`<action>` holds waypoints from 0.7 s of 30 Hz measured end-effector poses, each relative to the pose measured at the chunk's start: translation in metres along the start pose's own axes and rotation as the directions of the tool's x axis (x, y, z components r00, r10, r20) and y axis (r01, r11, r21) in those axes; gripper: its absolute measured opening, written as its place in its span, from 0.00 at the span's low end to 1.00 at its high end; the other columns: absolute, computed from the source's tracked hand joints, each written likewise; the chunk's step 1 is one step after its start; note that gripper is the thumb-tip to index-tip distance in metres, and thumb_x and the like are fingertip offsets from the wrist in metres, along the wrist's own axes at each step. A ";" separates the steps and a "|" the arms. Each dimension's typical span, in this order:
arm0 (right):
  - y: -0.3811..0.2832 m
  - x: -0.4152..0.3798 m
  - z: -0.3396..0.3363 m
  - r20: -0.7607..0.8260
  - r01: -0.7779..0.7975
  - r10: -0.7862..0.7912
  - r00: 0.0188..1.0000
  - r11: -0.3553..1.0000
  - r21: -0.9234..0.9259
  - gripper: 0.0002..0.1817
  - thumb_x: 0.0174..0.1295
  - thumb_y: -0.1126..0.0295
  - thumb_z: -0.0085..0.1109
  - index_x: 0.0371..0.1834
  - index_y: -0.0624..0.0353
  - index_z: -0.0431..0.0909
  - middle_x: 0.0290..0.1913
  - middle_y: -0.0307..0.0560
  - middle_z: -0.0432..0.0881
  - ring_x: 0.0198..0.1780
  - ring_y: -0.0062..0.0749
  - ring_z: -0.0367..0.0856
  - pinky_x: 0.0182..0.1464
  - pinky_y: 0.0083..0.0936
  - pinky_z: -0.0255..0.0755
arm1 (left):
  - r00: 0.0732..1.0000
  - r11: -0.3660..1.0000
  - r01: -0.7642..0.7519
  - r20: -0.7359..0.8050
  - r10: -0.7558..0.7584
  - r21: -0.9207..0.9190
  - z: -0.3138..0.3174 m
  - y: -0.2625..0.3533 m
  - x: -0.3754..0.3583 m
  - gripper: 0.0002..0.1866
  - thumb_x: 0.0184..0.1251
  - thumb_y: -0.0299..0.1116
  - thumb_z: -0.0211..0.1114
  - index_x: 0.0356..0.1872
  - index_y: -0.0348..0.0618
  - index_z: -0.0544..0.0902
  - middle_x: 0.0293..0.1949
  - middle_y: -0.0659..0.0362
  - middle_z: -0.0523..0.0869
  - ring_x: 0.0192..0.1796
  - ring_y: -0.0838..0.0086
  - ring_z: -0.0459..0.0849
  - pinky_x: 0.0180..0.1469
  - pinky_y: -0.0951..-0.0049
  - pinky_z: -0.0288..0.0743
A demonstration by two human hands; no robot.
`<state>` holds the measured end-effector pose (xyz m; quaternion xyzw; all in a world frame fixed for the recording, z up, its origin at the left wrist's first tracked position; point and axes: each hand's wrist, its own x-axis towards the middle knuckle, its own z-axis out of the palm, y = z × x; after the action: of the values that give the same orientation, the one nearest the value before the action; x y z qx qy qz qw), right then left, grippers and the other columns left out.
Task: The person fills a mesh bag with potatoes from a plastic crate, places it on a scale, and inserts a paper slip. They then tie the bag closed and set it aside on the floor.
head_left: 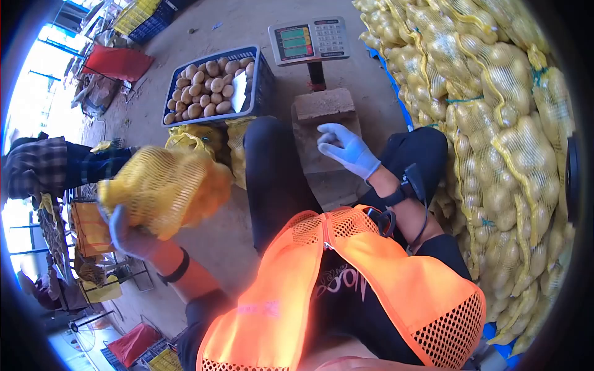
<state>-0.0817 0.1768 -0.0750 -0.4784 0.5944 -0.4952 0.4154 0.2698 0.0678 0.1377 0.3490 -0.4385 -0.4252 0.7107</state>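
My left hand (131,238), in a pale glove, grips a yellow mesh bag of potatoes (170,188) at the left; the bag is slightly blurred, and part of the hand is hidden by it. My right hand (349,150), in a white-blue glove, is held over the platform of a scale (309,42), fingers apart and holding nothing. A rough brick-like block (325,105) lies on that platform, just beyond the right hand. Behind the held bag, more yellow mesh bags (237,148) stand under or against a blue crate (263,80) heaped with loose potatoes (207,89).
Filled mesh bags of potatoes (495,148) are piled high along the right side on a blue sheet. A white paper (240,91) lies in the crate. Another person in a checked sleeve (43,164) is at the left. A red cloth-like item (117,62) and a further crate (148,21) stand farther off.
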 end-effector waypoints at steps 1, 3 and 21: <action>-0.014 -0.002 0.009 0.029 0.027 -0.034 0.999 0.979 0.201 0.26 0.60 0.59 0.61 0.59 0.55 0.67 0.41 0.44 0.78 0.43 0.26 0.78 0.45 0.25 0.73 | 0.999 0.993 -0.045 -0.022 0.043 -0.110 0.013 0.016 0.002 0.28 0.53 0.30 0.56 0.58 0.31 0.69 0.54 0.45 0.76 0.56 0.54 0.76 0.59 0.50 0.69; -0.041 -0.007 0.020 0.156 -0.072 -0.008 0.988 0.864 0.498 0.31 0.61 0.57 0.59 0.65 0.53 0.58 0.44 0.44 0.76 0.45 0.26 0.77 0.45 0.25 0.74 | 0.731 0.752 0.419 0.680 0.052 -0.508 0.036 0.051 0.006 0.27 0.59 0.33 0.53 0.59 0.25 0.68 0.61 0.39 0.69 0.64 0.51 0.68 0.66 0.48 0.60; 0.081 0.042 0.001 0.151 -0.068 0.714 0.683 -0.144 0.987 0.42 0.55 0.28 0.40 0.59 0.53 0.64 0.53 0.56 0.71 0.53 0.51 0.71 0.53 0.50 0.70 | 0.372 0.473 0.880 0.553 -0.746 0.046 0.217 -0.223 -0.115 0.18 0.49 0.21 0.59 0.45 0.37 0.74 0.40 0.50 0.82 0.41 0.56 0.84 0.47 0.54 0.79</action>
<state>-0.1023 0.1396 -0.1563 0.3001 0.2747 -0.6892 0.5996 -0.0252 0.0574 -0.0127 0.3012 -0.3144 -0.8482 0.3016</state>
